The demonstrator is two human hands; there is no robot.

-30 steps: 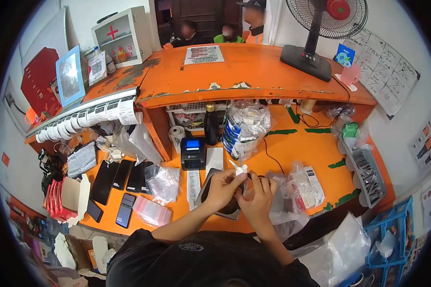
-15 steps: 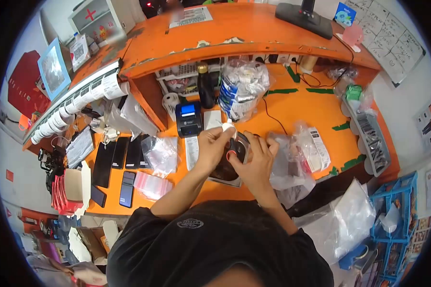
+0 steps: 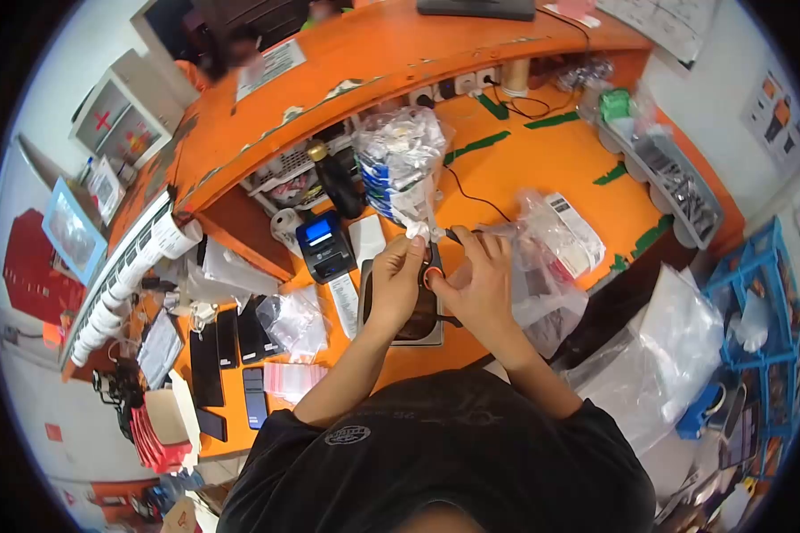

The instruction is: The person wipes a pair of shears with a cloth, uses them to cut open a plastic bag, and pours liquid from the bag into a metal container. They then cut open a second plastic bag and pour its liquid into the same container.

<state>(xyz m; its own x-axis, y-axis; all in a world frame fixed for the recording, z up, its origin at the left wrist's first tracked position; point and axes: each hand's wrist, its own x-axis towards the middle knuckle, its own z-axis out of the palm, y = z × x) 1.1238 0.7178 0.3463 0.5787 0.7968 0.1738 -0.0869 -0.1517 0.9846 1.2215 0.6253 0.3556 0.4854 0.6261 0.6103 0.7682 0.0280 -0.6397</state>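
My left hand (image 3: 395, 286) is closed, its thumb and fingers pinching a small crumpled white piece (image 3: 418, 230) whose kind I cannot make out. My right hand (image 3: 482, 282) curls round black scissors with an orange-red finger ring (image 3: 433, 276); the blades are largely hidden. Both hands meet above an open box with a pale rim (image 3: 418, 340) and a dark inside, on the orange desk. Just beyond the fingers stands a clear plastic bag stuffed with white and blue wrappers (image 3: 402, 164).
A small printer with a lit blue screen (image 3: 324, 247) and a black bottle (image 3: 336, 182) stand behind the left hand. Phones (image 3: 255, 397) and clear bags (image 3: 295, 322) lie to the left. Plastic wrapping (image 3: 547, 306) lies right; a grey bin rack (image 3: 671, 182) lines the far right.
The view has turned and shifted, so the desk sits differently in it. My right fingers have moved up close to the white piece, and the scissors have changed angle.
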